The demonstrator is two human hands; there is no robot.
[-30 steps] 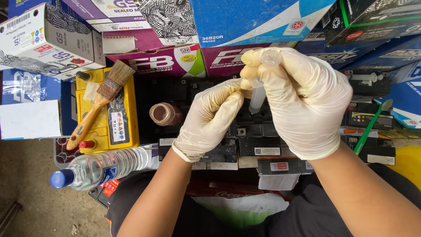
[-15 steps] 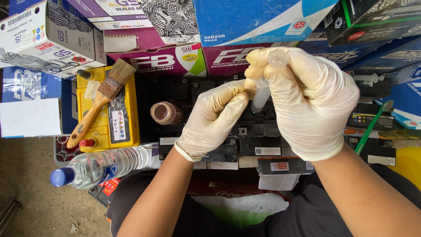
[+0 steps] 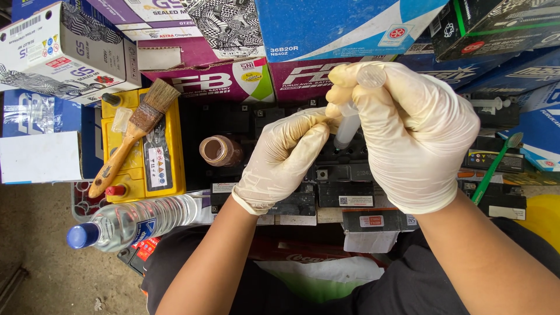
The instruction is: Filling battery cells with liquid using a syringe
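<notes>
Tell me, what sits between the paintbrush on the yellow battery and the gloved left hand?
In the head view, a small open jar of brown liquid stands on the black battery, between the paintbrush and the left hand.

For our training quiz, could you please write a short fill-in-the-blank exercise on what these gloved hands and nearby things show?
1. The right hand holds a clear ____ upright, its tip pointing down at the black batteries.
2. The paintbrush lies on top of a ____ battery.
3. The water bottle lies on its side and has a ____ cap.
4. Both hands, including the left hand, wear pale ____.

Missing words: syringe; yellow; blue; gloves
</notes>
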